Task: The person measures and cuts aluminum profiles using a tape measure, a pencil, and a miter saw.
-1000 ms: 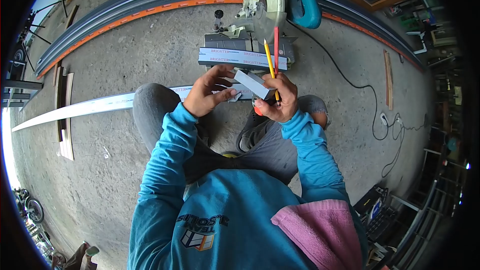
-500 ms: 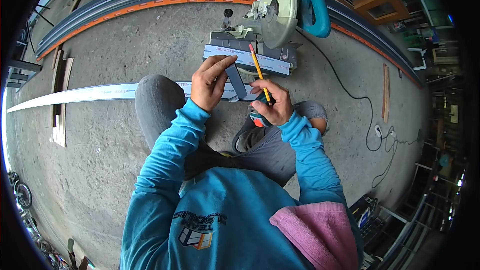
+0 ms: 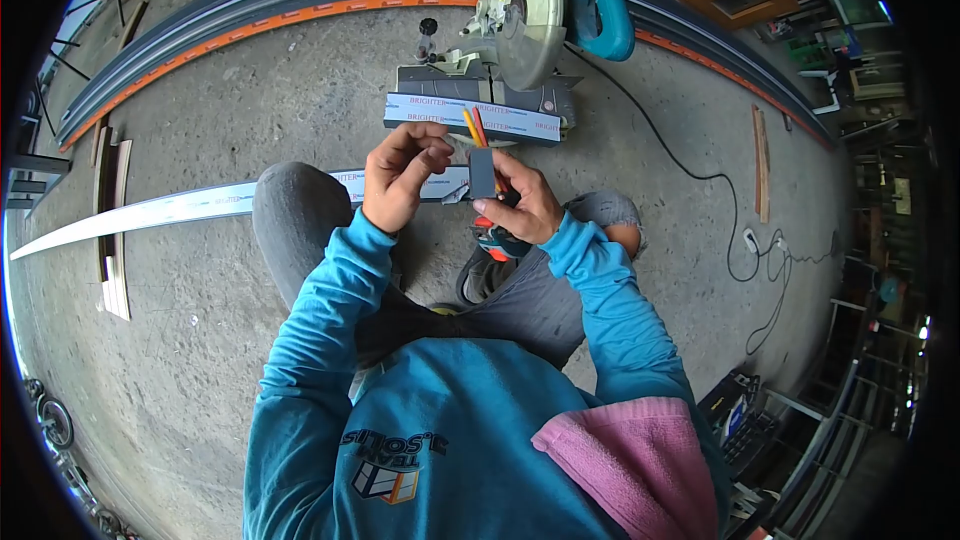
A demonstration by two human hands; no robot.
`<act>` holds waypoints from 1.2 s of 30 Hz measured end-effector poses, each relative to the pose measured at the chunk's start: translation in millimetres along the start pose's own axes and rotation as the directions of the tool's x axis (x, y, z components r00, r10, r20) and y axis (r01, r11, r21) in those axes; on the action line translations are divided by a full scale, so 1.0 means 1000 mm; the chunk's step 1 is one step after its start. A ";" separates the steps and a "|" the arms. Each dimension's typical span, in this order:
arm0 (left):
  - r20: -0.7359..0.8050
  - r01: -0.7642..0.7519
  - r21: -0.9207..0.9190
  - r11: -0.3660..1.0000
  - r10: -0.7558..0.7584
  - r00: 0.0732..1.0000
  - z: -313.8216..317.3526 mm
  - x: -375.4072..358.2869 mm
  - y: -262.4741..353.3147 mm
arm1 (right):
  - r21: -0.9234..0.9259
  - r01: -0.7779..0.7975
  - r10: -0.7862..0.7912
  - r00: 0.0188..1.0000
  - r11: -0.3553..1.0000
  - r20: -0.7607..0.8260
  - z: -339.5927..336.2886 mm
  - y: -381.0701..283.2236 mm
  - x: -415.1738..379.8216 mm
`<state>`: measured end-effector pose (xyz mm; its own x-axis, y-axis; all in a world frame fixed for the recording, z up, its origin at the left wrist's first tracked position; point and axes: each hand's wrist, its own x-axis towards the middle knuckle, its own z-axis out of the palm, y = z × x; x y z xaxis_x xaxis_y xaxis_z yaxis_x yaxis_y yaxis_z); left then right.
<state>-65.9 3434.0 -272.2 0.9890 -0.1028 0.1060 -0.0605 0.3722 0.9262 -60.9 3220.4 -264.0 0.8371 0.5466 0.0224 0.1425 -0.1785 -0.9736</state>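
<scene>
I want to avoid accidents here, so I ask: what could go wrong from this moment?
The right hand grips both the grey piece and a yellow pencil, so one of them might slip. The cord of the saw curves across the floor; someone could perhaps trip on it.

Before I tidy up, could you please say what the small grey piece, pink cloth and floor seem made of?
Small grey piece in the right hand: probably coated metal, matt, given its flat, even face; plastic is possible.
Pink cloth: likely cotton terry, soft and matt, from its fuzzy texture.
Floor: apparently bare concrete, rough and dull, from its mottled grey surface.
</scene>
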 end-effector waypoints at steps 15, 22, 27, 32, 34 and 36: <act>0.320 0.225 0.004 0.974 -0.215 0.923 0.014 -0.007 0.017 | -0.174 0.139 -0.146 0.989 0.975 -0.030 0.000 -0.008 0.003; 0.273 0.002 0.158 0.987 -0.046 0.961 0.012 -0.007 0.009 | -0.155 0.069 -0.093 0.984 0.986 -0.151 0.004 -0.015 0.006; 0.252 -0.165 0.216 0.962 0.108 0.962 0.012 -0.004 0.015 | -0.173 0.030 -0.059 0.985 0.984 -0.165 0.002 -0.007 0.005; 0.240 -0.256 0.322 0.911 0.183 0.953 0.011 -0.005 0.019 | 0.123 -0.093 0.111 0.982 0.988 -0.152 0.000 0.020 0.008; 0.252 -0.275 0.345 0.897 0.193 0.948 0.008 -0.004 0.017 | 0.198 -0.177 0.199 0.975 0.964 -0.097 -0.005 0.020 0.006; 0.261 -0.323 0.350 0.879 0.240 0.935 0.005 -0.004 0.013 | 0.476 -0.400 0.437 0.899 0.783 0.036 -0.010 0.021 0.003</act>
<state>-71.0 3434.7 -259.3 0.8752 -0.2471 0.4158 -0.4202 0.0375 0.9067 -49.8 3210.3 -281.6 0.7955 0.4428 -0.4136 -0.4745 0.0306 -0.8797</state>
